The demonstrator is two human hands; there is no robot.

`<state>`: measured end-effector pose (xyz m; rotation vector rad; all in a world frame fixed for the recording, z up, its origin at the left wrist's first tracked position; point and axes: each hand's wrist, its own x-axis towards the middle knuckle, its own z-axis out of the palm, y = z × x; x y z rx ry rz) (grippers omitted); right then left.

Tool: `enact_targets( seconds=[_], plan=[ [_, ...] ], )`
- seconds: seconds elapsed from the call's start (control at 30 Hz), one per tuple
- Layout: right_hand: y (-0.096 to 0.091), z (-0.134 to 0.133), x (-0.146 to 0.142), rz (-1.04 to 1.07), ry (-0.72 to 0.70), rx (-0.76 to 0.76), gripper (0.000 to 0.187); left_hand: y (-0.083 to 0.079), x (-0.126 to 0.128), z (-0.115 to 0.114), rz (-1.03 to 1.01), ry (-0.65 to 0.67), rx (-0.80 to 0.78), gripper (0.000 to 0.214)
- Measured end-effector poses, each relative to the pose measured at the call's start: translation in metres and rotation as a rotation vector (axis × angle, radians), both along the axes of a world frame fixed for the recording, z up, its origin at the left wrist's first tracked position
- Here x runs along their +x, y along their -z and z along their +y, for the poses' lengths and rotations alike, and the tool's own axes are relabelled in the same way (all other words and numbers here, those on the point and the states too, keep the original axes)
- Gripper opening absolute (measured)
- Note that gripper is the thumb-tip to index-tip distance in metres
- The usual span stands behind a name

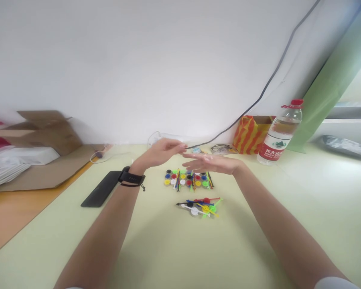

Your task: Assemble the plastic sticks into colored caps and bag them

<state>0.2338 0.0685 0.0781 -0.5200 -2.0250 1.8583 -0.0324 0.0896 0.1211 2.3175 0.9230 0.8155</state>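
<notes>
My left hand (162,152) hovers above the pale green table (156,245), fingers stretched out and together, holding nothing; a black watch sits on its wrist. My right hand (209,163) is held palm up just to its right, fingers open and empty. The fingertips of both hands nearly meet. Below them lies a cluster of small coloured discs and sticks (188,179), and nearer to me a smaller pile of coloured sticks with round heads (200,205).
A black phone (101,188) lies at the left. A water bottle (279,134) with a red cap stands at the back right beside an orange striped bag (249,135) and glasses (220,148). Cardboard (48,138) and white packets sit far left. A black cable runs down the wall.
</notes>
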Motion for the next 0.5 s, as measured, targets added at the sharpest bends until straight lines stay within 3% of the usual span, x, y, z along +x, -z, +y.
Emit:
enact_targets(
  seconds=[0.2,0.4,0.5],
  plan=[
    [0.004,0.006,0.005,0.116,0.11,-0.142,0.073,0.0,0.007,-0.008,-0.026,-0.119,0.241,0.05],
    [0.008,0.008,-0.005,0.283,0.234,-0.426,0.08,0.015,0.045,-0.031,0.227,0.079,0.565,0.089],
    [0.008,0.007,-0.01,0.366,0.231,-0.549,0.077,0.027,0.058,-0.036,0.327,0.083,0.646,0.106]
  ],
)
